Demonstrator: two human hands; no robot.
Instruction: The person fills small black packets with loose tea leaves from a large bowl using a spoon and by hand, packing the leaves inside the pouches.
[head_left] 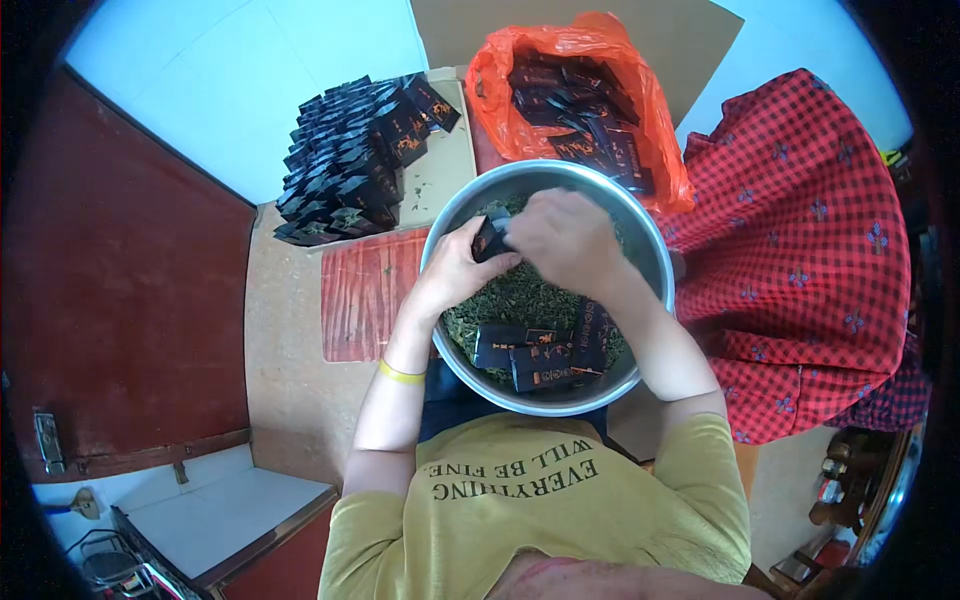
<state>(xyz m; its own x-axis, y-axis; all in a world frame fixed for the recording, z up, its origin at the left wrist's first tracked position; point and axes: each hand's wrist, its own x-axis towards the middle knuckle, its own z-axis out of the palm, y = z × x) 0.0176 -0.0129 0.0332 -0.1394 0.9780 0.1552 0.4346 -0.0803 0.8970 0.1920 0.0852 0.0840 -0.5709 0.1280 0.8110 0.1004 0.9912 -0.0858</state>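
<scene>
A small black packet (488,241) is held upright over the bowl by my left hand (463,268), its fingers and thumb closed on the sides. My right hand (565,240), blurred by motion, is curled at the packet's top edge; what its fingers hold is hidden. Below both hands is a wide metal bowl (655,345) full of dried green leaves (520,297). Several black packets with orange print (548,366) lie on the leaves at the bowl's near side.
Rows of black packets (345,165) stand packed on a cardboard tray (455,150) at the back left. Behind the bowl, an orange plastic bag (665,150) holds more packets. Red checked cloth (790,260) drapes at the right. A reddish wooden board (365,295) lies left of the bowl.
</scene>
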